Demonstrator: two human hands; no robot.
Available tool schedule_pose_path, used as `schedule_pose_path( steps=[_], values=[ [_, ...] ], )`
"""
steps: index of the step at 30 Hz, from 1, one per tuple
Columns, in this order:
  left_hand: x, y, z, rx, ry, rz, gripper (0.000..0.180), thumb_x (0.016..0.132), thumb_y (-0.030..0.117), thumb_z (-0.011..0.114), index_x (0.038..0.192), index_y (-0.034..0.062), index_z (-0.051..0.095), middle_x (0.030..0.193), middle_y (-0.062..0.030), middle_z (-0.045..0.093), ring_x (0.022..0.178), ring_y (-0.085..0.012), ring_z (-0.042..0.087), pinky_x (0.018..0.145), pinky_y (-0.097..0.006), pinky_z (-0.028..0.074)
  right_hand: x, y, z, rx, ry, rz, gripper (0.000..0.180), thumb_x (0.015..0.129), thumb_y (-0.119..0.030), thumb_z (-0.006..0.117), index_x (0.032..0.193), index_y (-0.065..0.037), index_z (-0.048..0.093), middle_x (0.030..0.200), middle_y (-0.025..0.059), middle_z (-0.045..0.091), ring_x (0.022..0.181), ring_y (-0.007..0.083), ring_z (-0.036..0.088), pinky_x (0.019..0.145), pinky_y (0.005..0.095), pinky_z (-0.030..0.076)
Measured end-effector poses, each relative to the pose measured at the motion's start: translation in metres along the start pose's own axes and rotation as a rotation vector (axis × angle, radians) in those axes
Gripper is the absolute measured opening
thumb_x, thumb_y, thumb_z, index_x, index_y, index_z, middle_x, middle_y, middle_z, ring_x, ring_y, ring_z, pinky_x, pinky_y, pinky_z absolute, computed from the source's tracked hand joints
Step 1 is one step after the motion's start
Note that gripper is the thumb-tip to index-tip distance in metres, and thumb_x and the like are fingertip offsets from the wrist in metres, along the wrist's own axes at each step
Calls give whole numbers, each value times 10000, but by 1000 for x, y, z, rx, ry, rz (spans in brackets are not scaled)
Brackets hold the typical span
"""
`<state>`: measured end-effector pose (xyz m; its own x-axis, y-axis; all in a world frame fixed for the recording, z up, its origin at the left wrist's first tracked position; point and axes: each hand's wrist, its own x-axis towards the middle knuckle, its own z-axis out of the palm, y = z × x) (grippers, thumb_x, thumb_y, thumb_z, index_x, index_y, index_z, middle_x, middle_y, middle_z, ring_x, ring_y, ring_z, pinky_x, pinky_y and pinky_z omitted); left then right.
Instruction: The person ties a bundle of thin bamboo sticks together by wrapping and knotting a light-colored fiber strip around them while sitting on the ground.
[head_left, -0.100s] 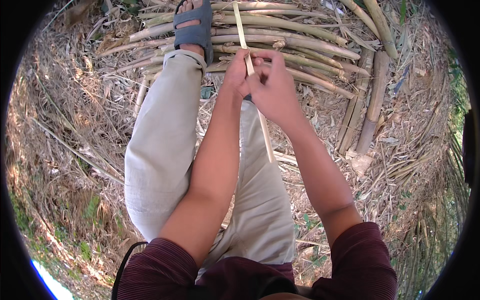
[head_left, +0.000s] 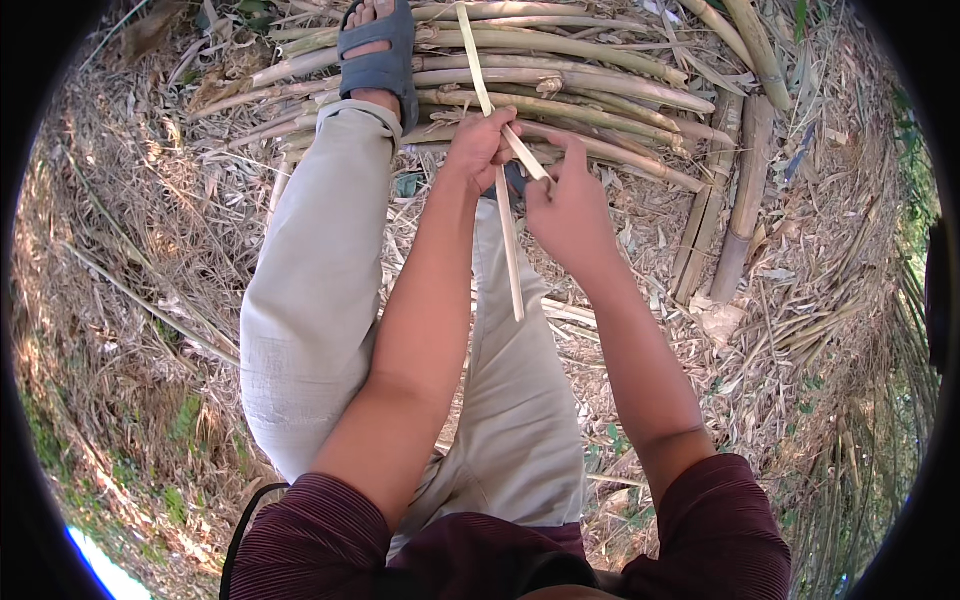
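Observation:
A long, thin, pale bamboo strip [head_left: 473, 50] runs from the top edge down to my left hand [head_left: 482, 150], whose fingers are closed round it. Below that grip two lengths spread apart. One slants right into my right hand [head_left: 572, 210], where thumb and curled fingers pinch its end and the index finger sticks out. The other length [head_left: 510, 250] hangs loose over my right trouser leg. Where the two lengths part is covered by my left fingers.
Cut bamboo poles [head_left: 590, 75] lie side by side across the ground ahead. My left sandal [head_left: 378, 55] is on them. Thicker bamboo pieces [head_left: 745, 200] lie at the right. Dry leaf litter [head_left: 150, 270] covers the ground around my legs [head_left: 320, 270].
My right hand has moved right and slightly down, away from my left hand, with one length of strip. The hanging length's lower end has swung left.

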<state>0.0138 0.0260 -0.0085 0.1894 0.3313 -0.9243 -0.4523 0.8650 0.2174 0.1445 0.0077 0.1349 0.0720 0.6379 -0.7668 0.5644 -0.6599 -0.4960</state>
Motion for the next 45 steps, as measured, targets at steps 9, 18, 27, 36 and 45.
schedule_pose_path(
  steps=[9,18,27,36,45],
  values=[
    [4,-12,63,264,415,-48,334,921,127,636,1048,-177,581,842,-217,676,676,-241,681,560,-359,541,5,41,31,-769,409,-562,505,899,-125,518,1329,128,437,1295,299,516,1277,440,463,1109,556,320],
    [-11,-3,80,-463,227,-158,163,1026,103,457,1104,-40,466,825,-137,638,499,-115,405,424,-246,384,42,41,-17,-955,79,-576,515,875,-99,564,1330,109,444,1035,173,617,968,295,615,827,372,525],
    [-20,16,39,-468,-64,-160,313,999,153,523,1230,13,365,1146,-291,638,541,-125,501,556,-287,517,31,20,8,-551,-54,-214,387,919,-87,506,1250,62,374,1096,302,597,961,462,618,799,528,501],
    [-16,-20,-1,-1020,-251,-222,616,961,329,542,1318,-150,392,1135,-247,646,872,-266,684,980,-428,522,54,-20,-45,-931,-113,-546,360,972,-324,531,1036,30,506,826,215,668,762,383,685,642,465,557],
    [-25,-103,31,-1020,-310,116,589,1008,439,438,1419,22,375,1477,-182,411,1401,-351,356,1133,-463,333,87,4,-48,-844,-305,-560,458,1005,-408,482,993,41,568,860,252,675,772,363,692,621,432,542]
  ],
)
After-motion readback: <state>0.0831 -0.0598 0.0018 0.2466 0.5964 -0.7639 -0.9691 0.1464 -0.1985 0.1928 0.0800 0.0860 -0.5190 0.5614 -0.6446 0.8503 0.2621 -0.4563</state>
